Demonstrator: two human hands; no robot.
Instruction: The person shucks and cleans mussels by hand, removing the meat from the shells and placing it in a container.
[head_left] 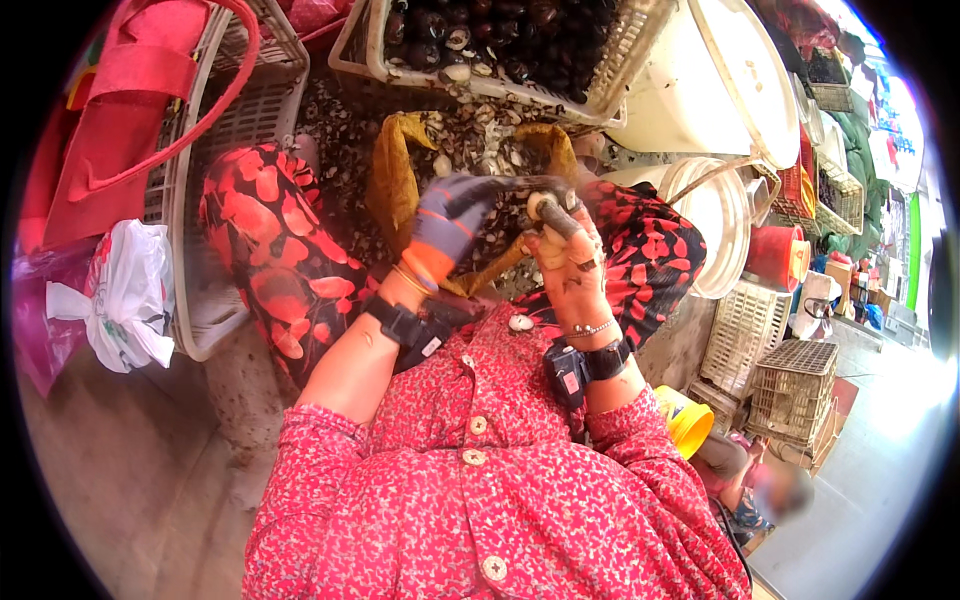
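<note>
**Two hands at a shellfish, over a heap of shells**

Right hand [572, 262]: bare, bracelet and dark wrist strap below it. Grip pressed together around a short tool with a pale round handle end [541, 205], thumb and fingers wrapped tight on it. The tool's tip is hidden.

Left hand [452, 222]: in a grey glove with an orange cuff, at 9 o'clock of the right hand and touching it. Fingers curled over toward the tool; a small dark shellfish [528, 184] appears to be pinched at the fingertips, but it is too small and shadowed to tell its shape surely.

Lap: a mustard-yellow apron or cloth [395, 180] spread between the knees, which are clad in red-and-black leaf-patterned trousers [270, 250].

Floor at 12 o'clock of the hands: a heap of empty shells [455, 130], mottled black and white.

Beyond, still at 12 o'clock: a pale plastic crate [610, 60] holding dark round shellfish.

At 1 to 2 o'clock: a large white bucket [720, 80] lying tilted, and a smaller white pail [715, 215] with a wire handle. At 3 o'clock, a red tub [775, 255].

At 9 o'clock: a grey slatted crate [190, 170], a red bag [120, 120] with long handles resting on it, and a knotted white plastic bag [125, 290] with red print just beside.

At 4 o'clock: stacked pale lattice baskets [790, 385] and a yellow container [690, 420].
</note>
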